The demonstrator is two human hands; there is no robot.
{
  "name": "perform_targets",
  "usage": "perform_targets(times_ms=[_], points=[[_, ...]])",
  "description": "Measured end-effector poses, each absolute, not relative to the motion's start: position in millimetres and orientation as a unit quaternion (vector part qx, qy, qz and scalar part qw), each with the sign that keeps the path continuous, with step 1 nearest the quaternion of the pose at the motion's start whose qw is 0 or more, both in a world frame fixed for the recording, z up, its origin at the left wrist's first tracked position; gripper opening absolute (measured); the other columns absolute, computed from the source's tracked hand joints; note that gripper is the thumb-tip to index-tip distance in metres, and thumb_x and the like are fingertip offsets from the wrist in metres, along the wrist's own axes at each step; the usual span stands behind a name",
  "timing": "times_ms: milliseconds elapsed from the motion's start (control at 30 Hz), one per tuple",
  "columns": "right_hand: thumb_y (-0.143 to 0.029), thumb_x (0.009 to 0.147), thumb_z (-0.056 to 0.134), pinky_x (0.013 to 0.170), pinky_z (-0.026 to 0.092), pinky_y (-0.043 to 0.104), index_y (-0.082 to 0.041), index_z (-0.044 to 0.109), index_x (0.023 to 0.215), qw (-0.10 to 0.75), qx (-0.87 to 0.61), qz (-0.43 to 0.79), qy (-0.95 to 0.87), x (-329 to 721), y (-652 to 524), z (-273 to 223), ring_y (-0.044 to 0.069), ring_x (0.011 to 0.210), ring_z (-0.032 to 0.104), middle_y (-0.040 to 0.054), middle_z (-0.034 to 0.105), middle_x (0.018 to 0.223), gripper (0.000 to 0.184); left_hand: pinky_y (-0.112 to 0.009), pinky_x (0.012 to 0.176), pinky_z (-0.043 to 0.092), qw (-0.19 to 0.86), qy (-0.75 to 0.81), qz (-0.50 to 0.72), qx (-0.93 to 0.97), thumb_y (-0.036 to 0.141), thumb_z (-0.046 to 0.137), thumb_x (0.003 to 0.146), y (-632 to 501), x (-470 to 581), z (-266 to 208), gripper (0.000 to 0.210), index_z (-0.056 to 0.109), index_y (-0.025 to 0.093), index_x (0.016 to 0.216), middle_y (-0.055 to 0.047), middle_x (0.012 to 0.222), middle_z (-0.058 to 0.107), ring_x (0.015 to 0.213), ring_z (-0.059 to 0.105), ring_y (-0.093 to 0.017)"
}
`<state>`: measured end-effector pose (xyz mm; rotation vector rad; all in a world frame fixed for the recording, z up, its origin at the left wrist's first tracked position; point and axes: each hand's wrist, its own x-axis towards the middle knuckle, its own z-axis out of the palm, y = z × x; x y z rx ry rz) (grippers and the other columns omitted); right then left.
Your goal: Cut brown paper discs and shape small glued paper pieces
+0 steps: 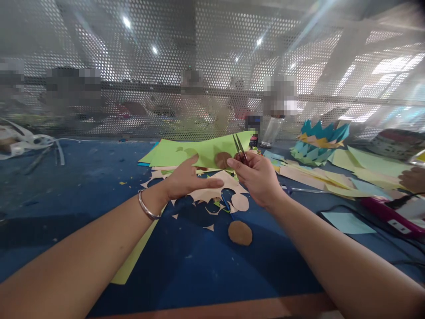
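My left hand [191, 178] is open, thumb and fingers stretched apart, above cut paper scraps and holding nothing. A silver bangle [148, 206] circles its wrist. My right hand [259, 179] is closed round a pair of dark scissors [241, 148], their blades pointing up and slightly apart. Green paper sheets [199, 150] lie just beyond both hands. A brown disc [222, 160] shows against the green beside my right thumb; whether I touch it is unclear. Below the hands are peach paper scraps [207, 190], a pale paper circle [239, 202] and a brown cardboard disc [241, 233].
On the right are a layered paper crown [320, 139], loose paper sheets [308, 175], a magenta power strip [395, 217] with black cables, and another person's hand [413, 179] at the edge. White straps [29, 137] lie far left. A perforated metal screen [159, 102] stands behind the table.
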<state>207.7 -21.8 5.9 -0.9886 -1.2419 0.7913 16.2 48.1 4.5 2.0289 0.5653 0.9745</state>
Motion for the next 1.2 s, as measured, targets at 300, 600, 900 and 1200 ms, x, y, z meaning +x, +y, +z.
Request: perform_targets(times_ms=[300, 600, 900, 1200], points=[[-0.045, 0.079, 0.078, 0.046, 0.022, 0.026, -0.019, 0.058, 0.072, 0.599, -0.469, 0.295, -0.577, 208, -21, 3, 0.007, 0.049, 0.03, -0.0072, 0.042, 0.056, 0.034, -0.026, 0.076, 0.056, 0.602, 0.24, 0.465, 0.604, 0.039, 0.079, 0.084, 30, 40, 2, 0.023, 0.081, 0.019, 0.095, -0.007, 0.099, 0.08, 0.078, 0.073, -0.016], [-0.032, 0.089, 0.068, 0.055, 0.03, 0.027, -0.019, 0.07, 0.104, 0.544, -0.503, 0.067, -0.668, 212, -32, 7, 0.012, 0.056, 0.04, -0.0058, 0.046, 0.062, 0.02, -0.028, 0.067, 0.058, 0.587, 0.26, 0.474, 0.602, 0.039, 0.081, 0.081, 28, 39, 3, 0.025, 0.077, 0.014, 0.087, -0.009, 0.084, 0.08, 0.07, 0.077, -0.02], [-0.028, 0.089, 0.067, 0.052, 0.026, 0.028, -0.022, 0.066, 0.117, 0.502, -0.5, 0.107, -0.697, 213, -30, 3, 0.011, 0.052, 0.035, -0.009, 0.036, 0.057, 0.028, -0.032, 0.068, 0.062, 0.606, 0.255, 0.476, 0.584, 0.039, 0.082, 0.08, 24, 43, 4, 0.026, 0.075, 0.014, 0.084, -0.009, 0.078, 0.08, 0.07, 0.077, -0.022], [-0.028, 0.09, 0.067, 0.052, 0.025, 0.028, -0.022, 0.065, 0.116, 0.497, -0.504, 0.1, -0.699, 213, -31, 3, 0.012, 0.051, 0.036, -0.0091, 0.035, 0.056, 0.026, -0.031, 0.066, 0.064, 0.616, 0.255, 0.489, 0.563, 0.034, 0.082, 0.08, 19, 45, 6, 0.023, 0.07, 0.013, 0.079, -0.008, 0.074, 0.079, 0.068, 0.077, -0.022]])
